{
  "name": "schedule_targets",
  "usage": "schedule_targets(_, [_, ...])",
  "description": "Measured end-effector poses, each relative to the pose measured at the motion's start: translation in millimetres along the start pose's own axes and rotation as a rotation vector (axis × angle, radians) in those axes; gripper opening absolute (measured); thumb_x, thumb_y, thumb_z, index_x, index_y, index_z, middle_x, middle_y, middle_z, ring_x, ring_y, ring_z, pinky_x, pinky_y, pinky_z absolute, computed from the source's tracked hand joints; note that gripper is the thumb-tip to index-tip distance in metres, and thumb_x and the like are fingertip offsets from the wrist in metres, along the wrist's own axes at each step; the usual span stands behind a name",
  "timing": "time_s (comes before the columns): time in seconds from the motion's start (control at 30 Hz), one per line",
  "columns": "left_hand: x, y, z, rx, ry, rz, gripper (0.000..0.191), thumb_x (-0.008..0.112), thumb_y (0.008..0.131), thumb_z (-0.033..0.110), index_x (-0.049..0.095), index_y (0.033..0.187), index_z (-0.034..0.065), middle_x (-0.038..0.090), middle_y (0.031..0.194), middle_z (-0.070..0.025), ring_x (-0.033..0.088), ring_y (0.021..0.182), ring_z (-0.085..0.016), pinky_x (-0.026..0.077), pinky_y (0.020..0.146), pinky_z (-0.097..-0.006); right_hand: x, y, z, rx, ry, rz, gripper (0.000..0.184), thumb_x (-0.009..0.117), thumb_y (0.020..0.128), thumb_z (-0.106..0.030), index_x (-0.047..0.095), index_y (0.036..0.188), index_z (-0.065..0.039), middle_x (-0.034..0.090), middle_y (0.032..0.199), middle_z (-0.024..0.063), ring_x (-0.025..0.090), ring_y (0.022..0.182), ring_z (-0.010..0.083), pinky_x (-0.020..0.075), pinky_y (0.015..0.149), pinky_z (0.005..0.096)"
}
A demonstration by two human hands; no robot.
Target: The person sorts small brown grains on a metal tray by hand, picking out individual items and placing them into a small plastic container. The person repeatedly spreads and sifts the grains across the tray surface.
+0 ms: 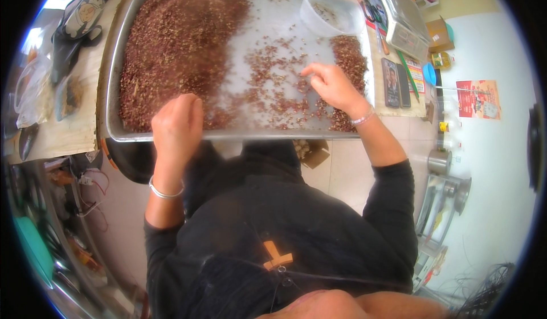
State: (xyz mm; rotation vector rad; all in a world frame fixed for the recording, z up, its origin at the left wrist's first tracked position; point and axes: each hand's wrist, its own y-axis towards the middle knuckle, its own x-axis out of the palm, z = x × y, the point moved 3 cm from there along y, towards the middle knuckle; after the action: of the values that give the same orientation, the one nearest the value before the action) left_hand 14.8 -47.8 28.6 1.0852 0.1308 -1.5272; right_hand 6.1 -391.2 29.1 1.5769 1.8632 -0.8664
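A large metal tray (112, 84) holds a big heap of small reddish-brown dried husks or peppercorns (179, 41) on its left side. Scattered pieces (273, 71) lie thinly across the middle, and a narrower pile (348, 58) runs along the right side. My left hand (177, 116) is at the tray's near edge by the heap, fingers curled in; whether anything is between them is hidden. Over the scattered pieces, beside the narrow pile, is my right hand (329, 81), its index finger extended and thumb near it; I cannot tell whether it pinches a piece. A clear plastic bowl (329, 15) sits at the tray's upper right.
Right of the tray are a weighing scale (404, 24), black-handled scissors (372, 13), two phones (391, 83) and a green pencil-like stick (408, 75). Left of it lie a dark cloth bag (81, 19) and a plastic bag (34, 92). A cardboard box (318, 154) stands below.
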Motion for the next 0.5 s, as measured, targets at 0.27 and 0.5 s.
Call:
schedule_targets(0.27, [0,0,1,0.009,-0.002,0.016,0.002,0.066,0.09,0.002,0.065,0.091,-0.0002,0.063,0.074,-0.0136,0.062,0.062,-0.028,0.049,0.058,-0.0347,-3,-15,-6,0.037,-0.004,-0.078,0.021,0.053,0.089,-0.008,0.072,0.094,0.0,0.06,0.06,0.0099,0.057,0.054,0.0141,0.0461,0.056,0.031])
schedule_targets(0.5, [0,-1,-1,0.01,0.01,0.01,0.002,0.065,0.091,0.002,0.065,0.091,-0.0001,0.063,0.074,-0.0137,0.062,0.061,-0.028,0.048,0.058,-0.0347,2,-11,-5,0.081,0.013,-0.046,0.018,0.055,0.088,-0.008,0.069,0.097,0.0,0.061,0.061,0.0102,0.057,0.054,0.0141,0.046,0.056,0.0308])
